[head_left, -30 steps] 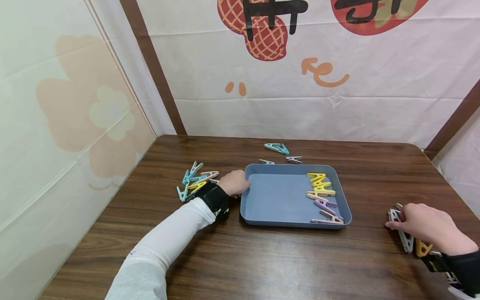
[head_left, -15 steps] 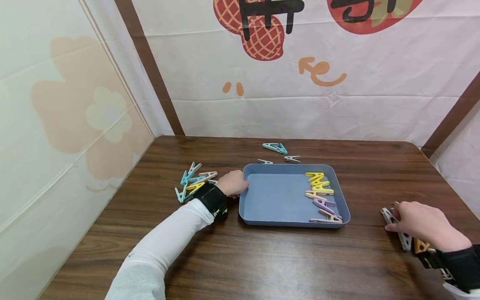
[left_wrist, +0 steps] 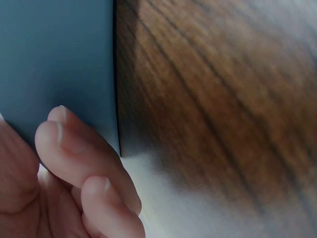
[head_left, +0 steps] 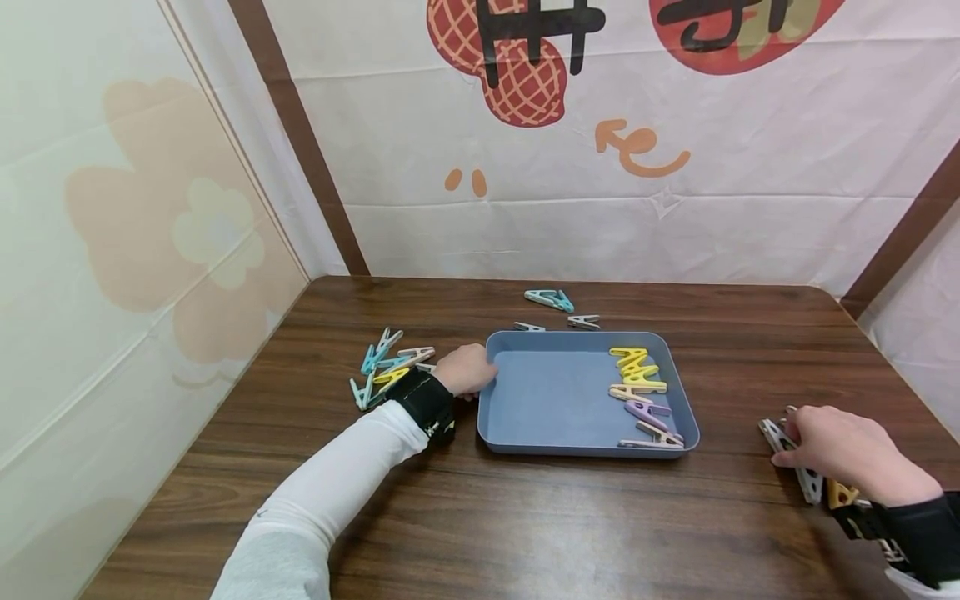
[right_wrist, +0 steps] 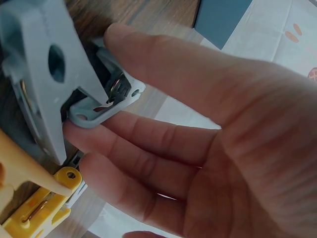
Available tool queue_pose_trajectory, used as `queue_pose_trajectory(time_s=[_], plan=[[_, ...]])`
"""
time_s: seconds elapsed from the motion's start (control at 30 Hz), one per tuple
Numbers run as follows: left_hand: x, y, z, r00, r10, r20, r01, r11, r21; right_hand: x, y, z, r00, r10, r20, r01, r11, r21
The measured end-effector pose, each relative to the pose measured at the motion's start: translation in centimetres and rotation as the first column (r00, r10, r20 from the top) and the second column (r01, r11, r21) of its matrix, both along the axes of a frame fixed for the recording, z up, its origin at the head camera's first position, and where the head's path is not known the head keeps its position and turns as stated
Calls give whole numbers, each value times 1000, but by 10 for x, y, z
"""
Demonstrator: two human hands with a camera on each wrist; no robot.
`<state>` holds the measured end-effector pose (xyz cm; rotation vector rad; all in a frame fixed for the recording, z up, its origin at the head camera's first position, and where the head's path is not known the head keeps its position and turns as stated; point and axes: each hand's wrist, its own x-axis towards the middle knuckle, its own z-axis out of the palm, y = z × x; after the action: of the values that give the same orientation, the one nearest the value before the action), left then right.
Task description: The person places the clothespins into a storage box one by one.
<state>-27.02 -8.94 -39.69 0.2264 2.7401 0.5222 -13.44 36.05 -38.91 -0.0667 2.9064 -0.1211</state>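
At the left end of the blue-grey tray point(head_left: 543, 400), my left hand point(head_left: 463, 369) grips the rim. The left wrist view shows its bent fingers point(left_wrist: 74, 148) against the tray's outer wall point(left_wrist: 59, 54). Off the tray's right side, my right hand point(head_left: 847, 446) is over a small group of clothespins. Between its thumb and fingers it pinches a grey clothespin point(right_wrist: 106, 99). Another grey clothespin point(right_wrist: 39, 54) lies close beside it, and a yellow-orange clothespin point(right_wrist: 42, 208) is just below. Yellow, cream, purple and pale pink clothespins point(head_left: 637, 387) form a column along the tray's right side.
A loose pile of blue, yellow and pale clothespins point(head_left: 390, 362) lies left of my left hand. Behind the tray are a blue clothespin point(head_left: 549, 299) and two grey clothespins point(head_left: 583, 322). Printed cloth walls point(head_left: 420, 242) border the wooden table point(head_left: 570, 525).
Beside my right hand, the end of a grey clothespin has shifted left and now sticks out farther past the thumb. My left hand has stayed on the tray's rim.
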Motion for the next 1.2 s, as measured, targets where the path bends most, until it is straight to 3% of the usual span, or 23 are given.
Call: queue_pose_trajectory(time_s=[0.23,0.43,0.67,0.97,1.2], plan=[[1,-1,0,1000,-6,-6,6,1000,3,0,-1,1,1000,13,7,-13,1000,-5],[0,-2,-1,1000,-6,-5,6,1000,0,-4,-4,13,998,43,34,-42,999,-22],[0,-2,0,1000,-8,-1,8,1000,0,-8,-16,29,987,122,-104,-128,990,-56],[1,0,1,1000,1,-9,-2,1000,-5,-29,-55,54,935,229,-270,-252,966,-55],[2,0,1,1000,-9,-13,9,1000,4,-55,-94,59,844,376,-382,-412,911,-12]])
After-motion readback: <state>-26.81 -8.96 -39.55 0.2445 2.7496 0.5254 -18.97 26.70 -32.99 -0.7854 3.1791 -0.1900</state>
